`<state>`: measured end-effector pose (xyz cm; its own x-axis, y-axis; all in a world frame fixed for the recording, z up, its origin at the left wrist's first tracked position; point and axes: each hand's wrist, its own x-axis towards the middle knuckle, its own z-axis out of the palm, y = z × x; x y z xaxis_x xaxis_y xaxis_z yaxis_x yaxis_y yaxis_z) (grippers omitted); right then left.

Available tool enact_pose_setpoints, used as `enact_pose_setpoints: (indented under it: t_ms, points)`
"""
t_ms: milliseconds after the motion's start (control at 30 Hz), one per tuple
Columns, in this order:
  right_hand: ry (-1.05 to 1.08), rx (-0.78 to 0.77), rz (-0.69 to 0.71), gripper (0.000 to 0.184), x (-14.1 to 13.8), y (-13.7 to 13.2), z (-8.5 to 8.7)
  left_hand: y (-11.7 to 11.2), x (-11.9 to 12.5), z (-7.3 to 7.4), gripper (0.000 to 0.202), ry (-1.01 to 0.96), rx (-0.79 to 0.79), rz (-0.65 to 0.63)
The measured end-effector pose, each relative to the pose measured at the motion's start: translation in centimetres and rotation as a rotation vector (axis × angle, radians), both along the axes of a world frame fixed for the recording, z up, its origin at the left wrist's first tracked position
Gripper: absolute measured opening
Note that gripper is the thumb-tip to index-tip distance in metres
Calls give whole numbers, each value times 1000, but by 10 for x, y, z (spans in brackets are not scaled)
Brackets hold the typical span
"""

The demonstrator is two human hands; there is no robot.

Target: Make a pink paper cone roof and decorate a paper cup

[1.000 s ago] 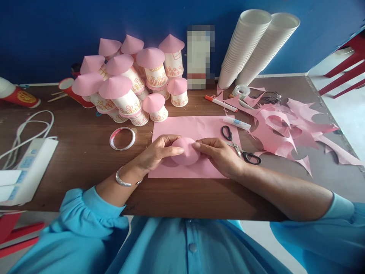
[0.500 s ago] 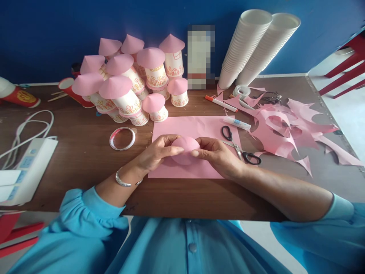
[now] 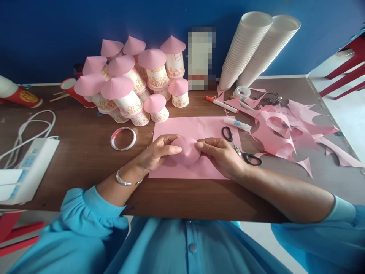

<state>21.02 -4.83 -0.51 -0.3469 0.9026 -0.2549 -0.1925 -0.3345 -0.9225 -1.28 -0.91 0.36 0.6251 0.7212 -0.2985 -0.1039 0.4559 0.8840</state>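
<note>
Over on the left, a white power strip sits on the bench, cable looping behind; beyond, a red-and-white cup lies near the blue wall!

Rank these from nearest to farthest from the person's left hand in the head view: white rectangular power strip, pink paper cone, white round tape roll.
1. Pink paper cone: pinched by the left hand.
2. White round tape roll: on the table, left of that hand.
3. White rectangular power strip: farthest left.
</note>
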Motion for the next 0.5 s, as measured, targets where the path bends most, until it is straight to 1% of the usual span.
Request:
enact_pose_setpoints:
  t_ms: [67, 133, 233, 333, 500]
  points:
    - [28, -5, -4, 47, 0, 0, 0, 0, 0, -1, 22, -20, 2, 11]
    - [39, -12, 4, 44, 0, -1, -1, 0, 0, -1, 22, -24, 12, 16]
    - [22, -47, 68, 36, 0, -1, -3, 0, 0, -2, 25, 32, 24, -3]
    - [5, -59, 100, 34, -1, -2, -3, 0, 1, -2, 29, 66, 46, -24]
    - [-30, -70, 71, 37, 0, -1, -2, 0, 1, -3, 34, 58, 65, -24]
